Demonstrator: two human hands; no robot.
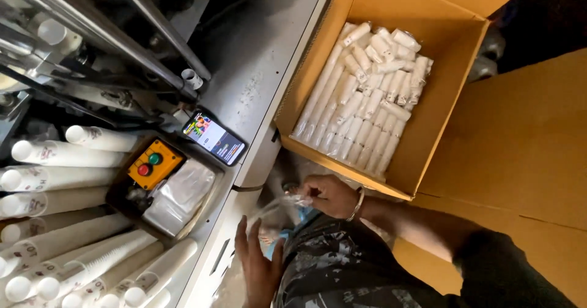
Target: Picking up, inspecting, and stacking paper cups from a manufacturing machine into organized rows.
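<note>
Head view, cardboard box (open), bagged cup stacks

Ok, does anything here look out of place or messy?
A lit phone lies askew on the grey machine top, near its edge. In the cardboard box, the upper bagged cup stacks lie jumbled, while the lower ones sit in neat rows.

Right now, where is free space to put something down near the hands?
Free: grey machine top between the phone and cardboard box; also bare box floor right of the bagged cup stacks. Crowded: tray with button box, and cup rows left.
</note>
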